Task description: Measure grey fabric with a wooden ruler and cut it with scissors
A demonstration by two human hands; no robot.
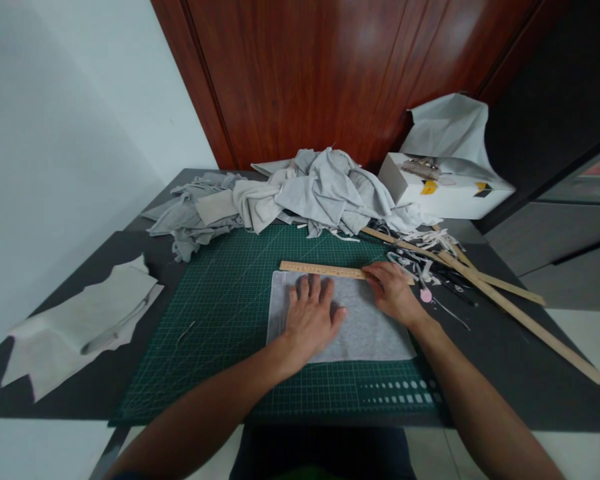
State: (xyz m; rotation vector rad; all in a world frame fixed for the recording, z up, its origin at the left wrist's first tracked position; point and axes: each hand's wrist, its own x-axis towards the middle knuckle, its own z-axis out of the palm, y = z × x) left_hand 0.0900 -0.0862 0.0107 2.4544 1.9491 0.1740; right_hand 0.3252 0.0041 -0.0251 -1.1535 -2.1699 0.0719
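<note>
A piece of grey fabric (pixel 365 327) lies flat on the green cutting mat (pixel 220 320). Across its far edge runs a wooden ruler (pixel 320 269). My left hand (pixel 311 310) rests flat on the fabric with fingers spread, its fingertips just short of the ruler. Near the ruler's right end, my right hand (pixel 391 290) is closed on it, thumb and fingers at its edge. Part of the ruler's right end is hidden under that hand.
Crumpled grey cloth (pixel 325 190) is heaped along the back. A white box (pixel 450 190) stands back right, near long wooden strips (pixel 525 327) and tangled cords (pixel 430 267). Pale folded fabric (pixel 90 307) lies left; a thin small tool (pixel 185 332) sits on the mat.
</note>
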